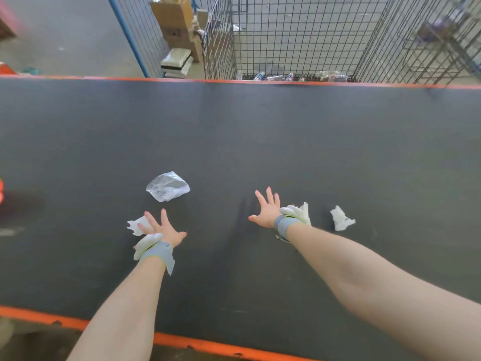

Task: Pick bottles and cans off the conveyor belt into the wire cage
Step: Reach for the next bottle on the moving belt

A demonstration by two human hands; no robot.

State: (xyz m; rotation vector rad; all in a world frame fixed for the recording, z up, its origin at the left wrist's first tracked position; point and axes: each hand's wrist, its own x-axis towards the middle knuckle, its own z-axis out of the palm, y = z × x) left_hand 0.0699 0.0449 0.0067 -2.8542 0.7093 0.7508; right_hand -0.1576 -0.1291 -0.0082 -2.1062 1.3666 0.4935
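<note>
Head view shows the bottles and cans (286,76) lying as a low, jumbled layer of clear plastic and printed labels on the floor of the wire cage (294,35). The cage is a box of thin dark metal grid standing just beyond the far edge of the conveyor belt (260,126). The belt is a wide, matte, dark grey rubbery sheet bordered by a bright orange rim (203,343), chipped in places.

Over the near half of the belt the left hand (162,230) and the right hand (266,212) are both spread wide, fingers straight and fanned, gripping nothing. A limp white glove (145,246) hangs off the left wrist by a grey fabric strap, and a second white glove (296,212) hangs the same way beside the right wrist.

A crumpled white paper scrap (135,225) lies under the left fingers; whether they touch it cannot be told. A wrinkled, translucent plastic bag (168,186) rests near, just beyond that hand. Another torn white scrap (341,218) lies right of the right wrist. Brown cardboard boxes (177,24) stand left of the cage.
</note>
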